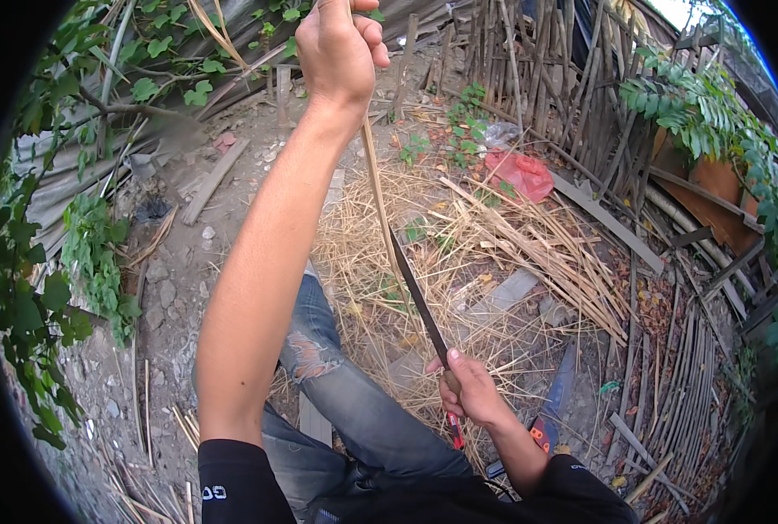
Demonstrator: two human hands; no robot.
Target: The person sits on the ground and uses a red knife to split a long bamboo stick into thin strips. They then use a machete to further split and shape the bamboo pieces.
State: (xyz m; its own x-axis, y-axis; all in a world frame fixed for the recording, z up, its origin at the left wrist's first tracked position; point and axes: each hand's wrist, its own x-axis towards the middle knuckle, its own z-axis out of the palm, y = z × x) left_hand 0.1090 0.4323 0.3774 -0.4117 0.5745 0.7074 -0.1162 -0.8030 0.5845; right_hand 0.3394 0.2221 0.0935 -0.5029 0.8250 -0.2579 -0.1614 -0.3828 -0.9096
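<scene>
My left hand [338,52] is raised at the top of the view, its fingers closed around a long, thin split bamboo strip [375,175]. Below the wrist the strip hangs down towards my knees. My right hand [469,389], lower and to the right, grips the handle of a knife with a long dark blade [417,293]. That blade slants up to the left, its tip end lying against or very near the strip. Just under the right hand shows a small red and black piece [455,430]; whether it belongs to the knife I cannot tell.
Pale shavings [345,231] cover the ground before my jeans [354,397]. A heap of split strips [546,253] lies to the right, near a red plastic bag [520,175]. A handsaw [557,397] rests by my right forearm. A stick fence [546,70] and leafy vines [48,297] border the area.
</scene>
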